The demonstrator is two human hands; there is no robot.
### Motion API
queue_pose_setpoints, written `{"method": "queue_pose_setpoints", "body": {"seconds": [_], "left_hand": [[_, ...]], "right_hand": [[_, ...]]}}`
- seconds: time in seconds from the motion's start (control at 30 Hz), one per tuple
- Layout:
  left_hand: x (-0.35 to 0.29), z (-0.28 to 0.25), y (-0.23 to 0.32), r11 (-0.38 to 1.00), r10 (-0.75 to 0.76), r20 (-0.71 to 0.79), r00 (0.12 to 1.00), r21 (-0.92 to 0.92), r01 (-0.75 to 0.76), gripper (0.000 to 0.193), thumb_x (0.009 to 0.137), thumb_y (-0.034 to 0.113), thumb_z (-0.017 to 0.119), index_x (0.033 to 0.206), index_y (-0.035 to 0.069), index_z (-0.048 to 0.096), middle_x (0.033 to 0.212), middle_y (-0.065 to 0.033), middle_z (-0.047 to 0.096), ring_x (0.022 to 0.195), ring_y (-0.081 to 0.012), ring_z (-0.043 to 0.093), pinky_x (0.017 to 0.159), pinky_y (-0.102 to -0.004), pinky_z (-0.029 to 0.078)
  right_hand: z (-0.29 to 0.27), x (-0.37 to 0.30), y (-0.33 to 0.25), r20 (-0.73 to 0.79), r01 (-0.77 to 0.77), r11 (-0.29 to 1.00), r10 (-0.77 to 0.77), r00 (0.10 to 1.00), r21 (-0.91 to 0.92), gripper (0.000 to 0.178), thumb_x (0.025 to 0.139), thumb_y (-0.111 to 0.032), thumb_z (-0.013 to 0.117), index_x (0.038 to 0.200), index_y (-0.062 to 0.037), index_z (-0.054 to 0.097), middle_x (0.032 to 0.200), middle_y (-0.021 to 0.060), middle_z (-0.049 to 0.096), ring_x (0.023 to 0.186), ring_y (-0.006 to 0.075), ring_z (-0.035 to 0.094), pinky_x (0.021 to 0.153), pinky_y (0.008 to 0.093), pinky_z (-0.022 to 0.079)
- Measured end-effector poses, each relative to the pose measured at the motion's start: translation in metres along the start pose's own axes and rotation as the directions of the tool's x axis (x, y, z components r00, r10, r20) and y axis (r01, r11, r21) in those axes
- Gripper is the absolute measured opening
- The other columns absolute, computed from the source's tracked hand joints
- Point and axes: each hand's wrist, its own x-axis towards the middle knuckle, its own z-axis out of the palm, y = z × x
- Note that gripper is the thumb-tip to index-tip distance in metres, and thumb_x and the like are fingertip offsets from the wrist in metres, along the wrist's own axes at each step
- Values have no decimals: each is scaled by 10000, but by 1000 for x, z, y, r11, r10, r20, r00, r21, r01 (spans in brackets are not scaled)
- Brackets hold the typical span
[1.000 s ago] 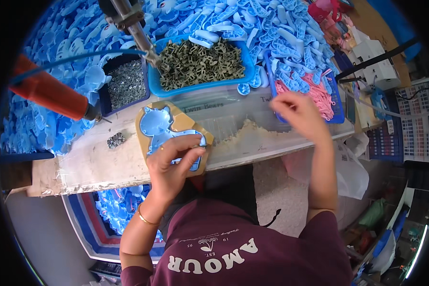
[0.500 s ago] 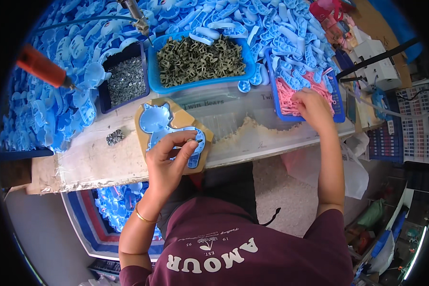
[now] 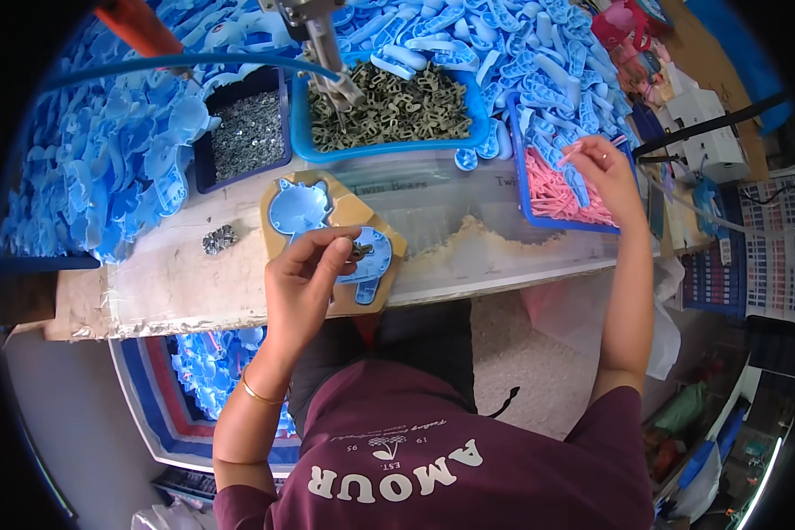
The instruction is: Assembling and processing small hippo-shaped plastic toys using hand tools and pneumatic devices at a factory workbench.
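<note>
My left hand (image 3: 307, 276) pinches a small dark olive plastic part (image 3: 359, 252) between thumb and fingertips. Beneath it, a light-blue plastic toy shell (image 3: 298, 210) lies hollow side up in a tan shaped holder (image 3: 352, 210); my fingers hide its middle. Over at the right, my right hand (image 3: 611, 177) is pinched around a thin pink plastic stick (image 3: 571, 155). That hand is above a blue basket (image 3: 583, 225), where many pink sticks (image 3: 556, 188) lie with some light-blue pieces on top.
Behind the holder stand a light-blue tray (image 3: 389, 150) of olive parts and a dark bin (image 3: 205, 168) of screws. A screw pile (image 3: 220, 238) sits left of the holder. Heaps of blue shells (image 3: 106, 168) line the back; an orange screwdriver (image 3: 141, 31) and metal tool head (image 3: 327, 53) hang above.
My right hand has risen from the pink sticks with one pinched in its fingers. My left hand stays over the shell, its olive part now showing more clearly.
</note>
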Motion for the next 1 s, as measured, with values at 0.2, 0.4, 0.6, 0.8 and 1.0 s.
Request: {"method": "queue_pose_setpoints", "body": {"seconds": [0.2,0.4,0.6,0.8,1.0], "left_hand": [[3,-6,2,980,-175,-29,984,-99,171,208,994,156,678,1052,-41,711,983,-97,743,875,-142,726,763,-240,586],[4,-9,-1,970,-224,9,975,-98,224,254,973,235,706,992,-18,720,852,-57,747,775,-89,720,562,-180,489],[0,-10,-1,970,-217,-22,976,-116,213,266,980,252,697,951,-11,718,846,-74,753,758,-88,722,532,-172,450],[2,-16,-2,947,-287,70,955,-129,294,251,1011,215,646,994,-30,697,886,-96,730,808,-139,720,719,-245,586],[0,-20,6,940,-252,103,962,-209,269,262,1010,230,658,947,-22,692,850,-77,718,761,-113,708,700,-232,576]], "right_hand": [[88,-16,-68,279,59,997,-69,958,43,139,985,-59,633,1116,-20,660,1028,32,685,921,118,635,849,271,504],[193,-40,-110,522,240,970,-229,821,48,225,923,-51,709,1146,-27,691,986,62,715,876,125,670,771,281,525],[208,-37,-111,510,179,984,-161,845,13,206,896,-50,732,1088,-17,667,869,47,721,763,107,646,706,276,512],[214,-42,-109,458,169,986,-151,876,1,204,879,-60,750,1058,-15,662,830,38,699,740,109,634,692,275,509],[220,-45,-111,432,270,963,-240,869,-8,192,866,-76,763,1032,-28,681,808,45,665,717,137,636,667,287,517]]}}
